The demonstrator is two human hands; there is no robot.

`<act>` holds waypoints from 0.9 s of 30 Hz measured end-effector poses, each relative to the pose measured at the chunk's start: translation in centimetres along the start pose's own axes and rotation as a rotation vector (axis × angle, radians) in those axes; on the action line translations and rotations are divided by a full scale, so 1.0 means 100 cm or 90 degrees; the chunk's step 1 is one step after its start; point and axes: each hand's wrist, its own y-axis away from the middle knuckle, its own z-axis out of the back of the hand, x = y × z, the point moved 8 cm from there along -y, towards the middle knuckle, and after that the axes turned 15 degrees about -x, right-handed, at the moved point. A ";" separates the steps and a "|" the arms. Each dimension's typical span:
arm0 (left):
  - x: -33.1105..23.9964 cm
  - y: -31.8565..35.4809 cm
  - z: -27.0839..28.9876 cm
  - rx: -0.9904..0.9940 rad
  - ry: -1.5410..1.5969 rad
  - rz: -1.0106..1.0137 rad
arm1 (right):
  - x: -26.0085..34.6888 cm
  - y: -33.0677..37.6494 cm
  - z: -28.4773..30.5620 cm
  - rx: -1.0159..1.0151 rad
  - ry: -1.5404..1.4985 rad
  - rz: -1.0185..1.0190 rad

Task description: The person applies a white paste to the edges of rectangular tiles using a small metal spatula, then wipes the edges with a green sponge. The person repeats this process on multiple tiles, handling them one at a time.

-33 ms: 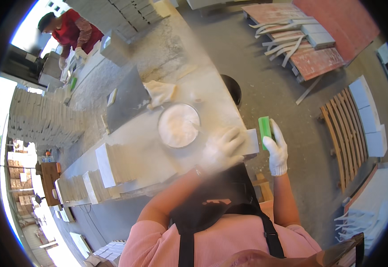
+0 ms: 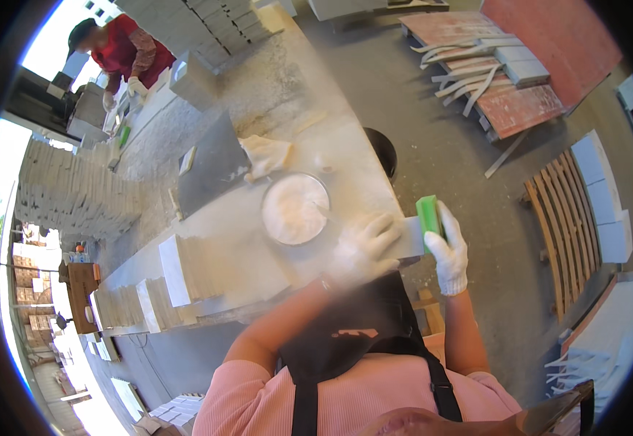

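My left hand (image 2: 366, 251), in a white glove and partly blurred, lies flat with fingers spread on a pale tile (image 2: 409, 234). The tile's end juts over the edge of the dusty table (image 2: 352, 171). In my gloved right hand (image 2: 450, 254) is a green rectangular block (image 2: 428, 218), gripped between thumb and fingers. The block is right at the tile's outer end; whether they touch I cannot tell. Beyond my left hand sits a round bowl of white powder (image 2: 296, 209). A crumpled cream cloth (image 2: 267, 154) lies behind it, beside a dark flat sheet (image 2: 213, 163).
Rows of tiles (image 2: 178, 272) stand along the table's left side, with a tall stack (image 2: 69, 185) farther off. A person in red (image 2: 131, 51) works at the far left. On the right are a red platform (image 2: 516, 112) with strips and a wooden pallet (image 2: 567, 225).
My right hand has brought the green block slightly left and toward me, against or close to the tile's end. My left hand stays in place on the tile.
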 end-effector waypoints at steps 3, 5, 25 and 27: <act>-0.001 0.000 0.000 -0.008 -0.007 0.000 | 0.011 -0.005 -0.013 0.029 0.170 0.072; -0.002 0.004 -0.002 0.002 -0.008 0.000 | 0.006 -0.014 -0.006 -0.009 0.138 -0.013; 0.001 0.004 -0.003 0.029 -0.020 0.017 | 0.006 -0.012 -0.009 -0.020 0.208 0.109; -0.002 0.004 -0.001 0.017 -0.016 0.002 | -0.005 -0.015 -0.003 -0.051 0.224 0.006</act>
